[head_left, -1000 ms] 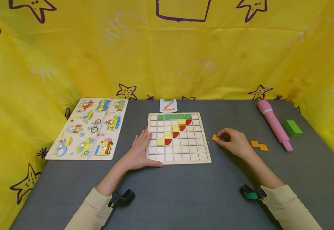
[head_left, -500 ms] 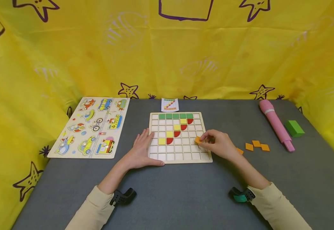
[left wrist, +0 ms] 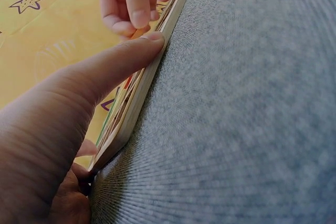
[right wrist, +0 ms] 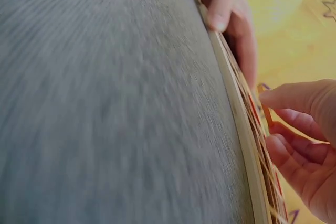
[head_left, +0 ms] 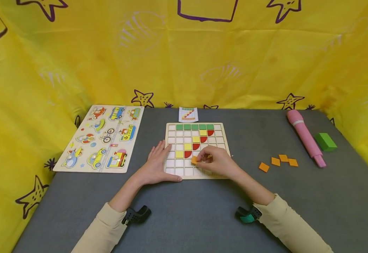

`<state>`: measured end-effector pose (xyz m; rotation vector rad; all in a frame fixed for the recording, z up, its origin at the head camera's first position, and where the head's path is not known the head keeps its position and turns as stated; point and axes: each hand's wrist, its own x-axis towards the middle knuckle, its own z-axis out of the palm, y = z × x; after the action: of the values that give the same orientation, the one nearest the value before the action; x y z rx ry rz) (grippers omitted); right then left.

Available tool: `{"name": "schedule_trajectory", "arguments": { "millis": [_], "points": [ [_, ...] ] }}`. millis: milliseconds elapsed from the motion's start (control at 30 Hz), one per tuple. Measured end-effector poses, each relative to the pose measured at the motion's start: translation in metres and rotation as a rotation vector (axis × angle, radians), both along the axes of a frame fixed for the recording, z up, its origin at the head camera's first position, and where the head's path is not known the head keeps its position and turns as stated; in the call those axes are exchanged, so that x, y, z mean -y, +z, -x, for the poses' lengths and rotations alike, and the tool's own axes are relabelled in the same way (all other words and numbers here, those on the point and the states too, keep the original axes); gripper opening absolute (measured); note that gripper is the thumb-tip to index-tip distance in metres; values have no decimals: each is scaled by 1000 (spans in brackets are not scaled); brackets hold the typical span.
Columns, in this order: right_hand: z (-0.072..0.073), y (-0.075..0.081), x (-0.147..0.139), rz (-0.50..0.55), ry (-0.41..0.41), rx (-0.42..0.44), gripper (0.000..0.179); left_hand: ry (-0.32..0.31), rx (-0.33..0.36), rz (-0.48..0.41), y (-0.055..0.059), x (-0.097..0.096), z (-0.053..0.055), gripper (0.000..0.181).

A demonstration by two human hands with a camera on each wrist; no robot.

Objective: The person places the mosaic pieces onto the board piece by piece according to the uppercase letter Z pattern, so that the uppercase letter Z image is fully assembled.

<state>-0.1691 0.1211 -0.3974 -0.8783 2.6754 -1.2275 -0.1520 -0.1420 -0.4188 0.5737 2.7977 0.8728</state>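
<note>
Right grip: pinching one orange tile between thumb and fingers
Held tile: over the near-middle part of the grid board, just near the nearest red piece; contact with the board cannot be told
Left grip: released, fingers spread at the board's left edge, thumb on the near rim
Green tiles: five, along the board's far row
Diagonal: four yellow tiles, each with a red piece on its right, running from far right to near left
Pattern card: beyond the board's far edge
Loose orange tiles: four, on the counter, right of the board
Far right: pink stick, green block just right of it
Left: vehicle puzzle, flat
</note>
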Motion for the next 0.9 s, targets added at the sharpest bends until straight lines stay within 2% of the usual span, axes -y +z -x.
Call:
{"name": "schedule_trajectory", "arguments": {
  "millis": [400, 900],
  "points": [
    [3, -2, 39, -83, 125, -134, 10, -9, -13, -1, 1, 1, -1, 123],
    [2, -4, 45, -52, 111, -139, 10, -15, -17, -12, 1, 1, -2, 121]
  ]
}}
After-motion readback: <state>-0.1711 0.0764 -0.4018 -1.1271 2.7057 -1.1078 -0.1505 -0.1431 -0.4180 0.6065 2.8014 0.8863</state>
